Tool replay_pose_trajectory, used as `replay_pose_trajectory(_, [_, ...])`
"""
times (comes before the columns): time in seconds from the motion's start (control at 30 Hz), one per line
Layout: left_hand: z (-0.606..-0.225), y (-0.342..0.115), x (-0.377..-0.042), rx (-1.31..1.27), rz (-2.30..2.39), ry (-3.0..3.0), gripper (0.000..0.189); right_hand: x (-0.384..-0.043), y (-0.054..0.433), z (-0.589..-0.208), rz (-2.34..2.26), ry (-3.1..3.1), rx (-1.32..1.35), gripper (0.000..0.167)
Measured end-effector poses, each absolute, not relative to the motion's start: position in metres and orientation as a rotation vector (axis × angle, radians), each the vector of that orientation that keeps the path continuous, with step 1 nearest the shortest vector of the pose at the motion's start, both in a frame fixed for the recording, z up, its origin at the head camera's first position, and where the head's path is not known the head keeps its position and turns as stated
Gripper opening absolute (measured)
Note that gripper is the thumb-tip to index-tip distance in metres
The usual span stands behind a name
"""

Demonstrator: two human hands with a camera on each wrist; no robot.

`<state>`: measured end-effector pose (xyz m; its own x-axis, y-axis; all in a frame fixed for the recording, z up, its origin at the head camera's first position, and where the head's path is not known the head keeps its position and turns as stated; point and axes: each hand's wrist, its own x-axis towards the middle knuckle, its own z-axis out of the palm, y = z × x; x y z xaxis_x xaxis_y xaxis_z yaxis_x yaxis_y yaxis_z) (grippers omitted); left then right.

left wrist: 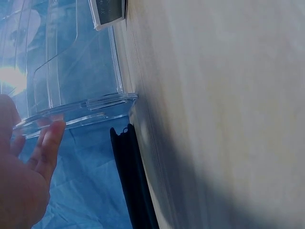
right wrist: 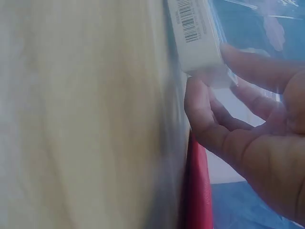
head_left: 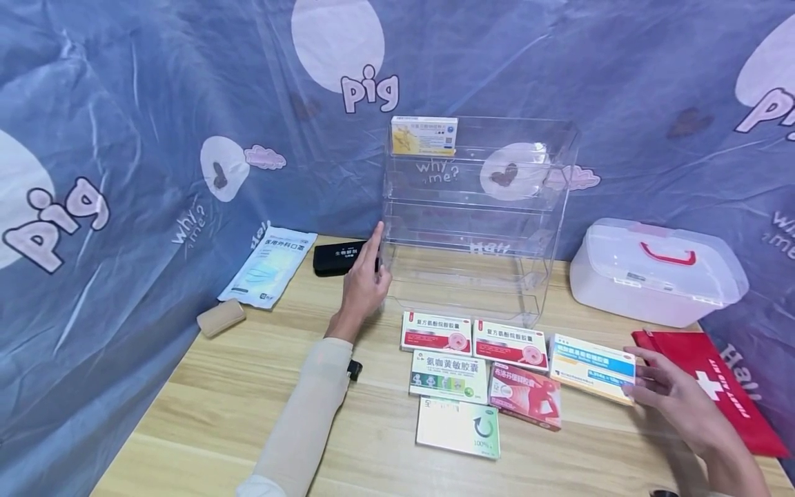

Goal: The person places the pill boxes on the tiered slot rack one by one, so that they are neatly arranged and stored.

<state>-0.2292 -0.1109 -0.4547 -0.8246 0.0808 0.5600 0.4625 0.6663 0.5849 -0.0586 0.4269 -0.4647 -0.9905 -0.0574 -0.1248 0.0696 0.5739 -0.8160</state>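
Observation:
My left hand [head_left: 365, 281] lies with straight fingers against the left side of a clear plastic tiered rack [head_left: 478, 259]; the left wrist view shows the fingertips at its edge. At the right, my right hand [head_left: 673, 393] pinches the end of a blue, white and yellow medicine box [head_left: 593, 368], whose barcode side shows in the right wrist view. Beside it lie two red-and-white medicine boxes [head_left: 437, 333], a green-and-white box [head_left: 448, 377], a pink-red box [head_left: 525, 396] and a white box with a green arrow [head_left: 457, 427]. One yellow-and-white box [head_left: 424, 137] stands on the rack's top tier.
A white lidded case with a red handle [head_left: 658, 273] and a red first aid pouch [head_left: 714, 386] are at the right. To the left lie a mask packet [head_left: 268, 268], a black case [head_left: 335, 259] and a beige roll [head_left: 221, 318]. A blue cloth [head_left: 186, 103] hangs behind.

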Motion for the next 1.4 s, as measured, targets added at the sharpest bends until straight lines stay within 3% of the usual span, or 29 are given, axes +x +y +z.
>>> replay_pose_trajectory(0.2, [-0.455,-0.113,-0.229,-0.420,-1.047,-2.393,0.092,-0.057,0.426,-0.463,-1.606,2.616,-0.070,0.069])
replay_pose_trajectory(0.63, [-0.455,-0.111,-0.230,-0.453,-1.028,-2.369,0.091,-0.060,0.422,-0.445,-1.517,2.809,-0.053,0.070])
replay_pose_trajectory(1.07, [-0.455,-0.112,-0.229,-0.444,-1.034,-2.381,0.091,-0.085,0.400,-0.406,-2.276,2.453,-0.101,0.066])
replay_pose_trajectory(1.4, [-0.456,-0.112,-0.229,-0.438,-1.020,-2.373,0.093,-0.117,0.368,-0.358,-2.457,2.509,-0.125,0.069])
